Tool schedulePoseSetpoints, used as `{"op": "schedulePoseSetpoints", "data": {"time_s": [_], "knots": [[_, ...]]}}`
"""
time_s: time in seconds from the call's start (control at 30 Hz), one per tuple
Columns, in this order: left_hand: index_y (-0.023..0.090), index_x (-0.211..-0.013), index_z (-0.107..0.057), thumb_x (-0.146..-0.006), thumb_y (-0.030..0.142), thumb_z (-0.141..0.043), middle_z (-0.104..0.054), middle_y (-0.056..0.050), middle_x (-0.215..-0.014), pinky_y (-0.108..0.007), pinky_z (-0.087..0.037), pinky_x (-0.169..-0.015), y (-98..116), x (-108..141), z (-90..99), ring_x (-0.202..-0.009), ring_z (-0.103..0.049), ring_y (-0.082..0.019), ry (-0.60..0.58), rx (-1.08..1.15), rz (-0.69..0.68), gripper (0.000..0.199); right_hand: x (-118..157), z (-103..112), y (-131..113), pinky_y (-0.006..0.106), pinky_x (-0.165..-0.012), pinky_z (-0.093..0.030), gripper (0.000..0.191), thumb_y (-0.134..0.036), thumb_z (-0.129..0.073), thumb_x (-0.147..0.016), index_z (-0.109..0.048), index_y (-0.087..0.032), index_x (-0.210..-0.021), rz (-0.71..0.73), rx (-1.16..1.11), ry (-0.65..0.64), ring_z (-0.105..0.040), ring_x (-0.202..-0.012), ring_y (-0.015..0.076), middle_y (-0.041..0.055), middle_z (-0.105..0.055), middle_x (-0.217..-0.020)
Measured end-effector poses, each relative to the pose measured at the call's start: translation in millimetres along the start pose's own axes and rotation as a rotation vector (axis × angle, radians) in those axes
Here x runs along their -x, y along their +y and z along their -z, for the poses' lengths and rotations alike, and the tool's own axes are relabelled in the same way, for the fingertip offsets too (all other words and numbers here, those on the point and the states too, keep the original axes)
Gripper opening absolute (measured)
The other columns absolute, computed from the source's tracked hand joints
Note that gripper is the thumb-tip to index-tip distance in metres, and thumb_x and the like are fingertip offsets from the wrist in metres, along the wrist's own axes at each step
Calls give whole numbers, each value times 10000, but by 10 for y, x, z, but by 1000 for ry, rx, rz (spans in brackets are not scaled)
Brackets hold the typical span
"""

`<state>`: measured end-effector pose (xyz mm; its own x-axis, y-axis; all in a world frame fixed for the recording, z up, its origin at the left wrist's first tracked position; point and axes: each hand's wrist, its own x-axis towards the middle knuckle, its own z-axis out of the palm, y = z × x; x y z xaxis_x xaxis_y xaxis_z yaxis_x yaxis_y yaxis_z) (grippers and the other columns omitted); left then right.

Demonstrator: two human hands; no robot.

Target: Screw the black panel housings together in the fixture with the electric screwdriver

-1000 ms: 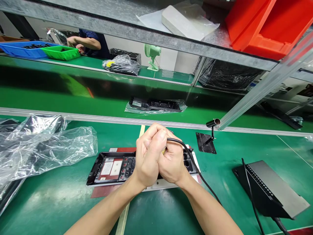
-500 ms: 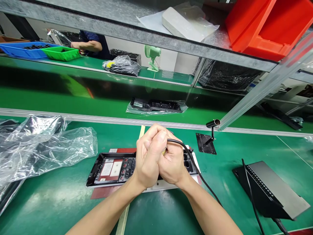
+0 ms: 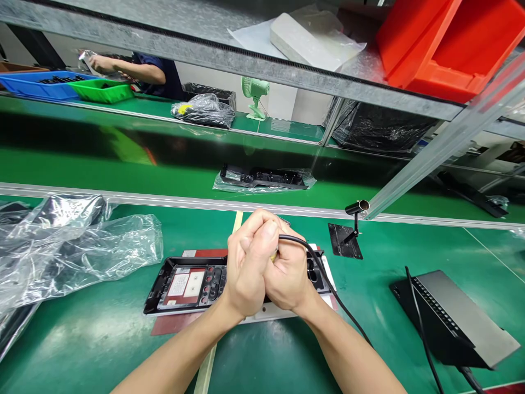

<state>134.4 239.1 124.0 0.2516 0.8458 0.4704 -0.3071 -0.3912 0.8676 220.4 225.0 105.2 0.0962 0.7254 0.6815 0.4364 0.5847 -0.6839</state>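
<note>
My left hand (image 3: 247,265) and my right hand (image 3: 289,268) are closed together, fingers wrapped round a corded hand tool. Only a yellowish bit of that tool (image 3: 274,254) shows between the fists, so its kind is hidden. From the top of the grip a black cable (image 3: 324,268) runs down to the right. Beneath both hands lies a long black plastic housing (image 3: 158,287) with round and square cutouts. My fists cover its middle. Under it are a red-brown sheet (image 3: 170,324) and a white plate (image 3: 279,313).
Clear plastic bags (image 3: 123,246) lie at left. A small black stand (image 3: 345,241) and a dark box-shaped device (image 3: 455,317) are at right. Behind, a bagged black part (image 3: 264,178) rests on the green surface. Overhead hang a metal shelf edge (image 3: 197,60) and a red bin (image 3: 414,60).
My hands keep the same grip in nearly the same place. Across the bench, a co-worker's hand and forearm have risen and moved left.
</note>
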Motion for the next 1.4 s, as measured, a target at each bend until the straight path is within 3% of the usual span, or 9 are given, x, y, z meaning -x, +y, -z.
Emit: {"op": "schedulePoseSetpoints", "data": {"time_s": [0.17, 1.03, 1.4], "knots": [[188, -826, -604, -1011, 339, -459, -598, -3, -765, -273, -433, -695, -10, 1, -3, -720, -536, -136, -1, 32, 5, 279, 3, -4, 0, 303, -632, -448, 182, -257, -587, -907, -551, -206, -737, 8, 22, 17, -543, -701, 150, 24, -629, -783], [191, -831, -622, -1006, 317, -460, -595, -7, -786, -259, -474, -715, -2, 19, -6, -735, -525, -139, 10, -5, -7, 270, 25, -26, 36, 330, -672, -484, 134, -246, -595, -897, -599, -208, -769, 21, 11, 36, -585, -743, 164, 37, -681, -831], [191, -846, -613, -1009, 366, -460, -632, -30, -813, -304, -498, -737, -39, 6, -12, -780, -598, -179, 2, 43, 28, 284, 25, -33, 47, 334, -687, -496, 136, -256, -587, -903, -602, -210, -776, -1, -2, 39, -575, -725, 166, 46, -682, -865]]}}
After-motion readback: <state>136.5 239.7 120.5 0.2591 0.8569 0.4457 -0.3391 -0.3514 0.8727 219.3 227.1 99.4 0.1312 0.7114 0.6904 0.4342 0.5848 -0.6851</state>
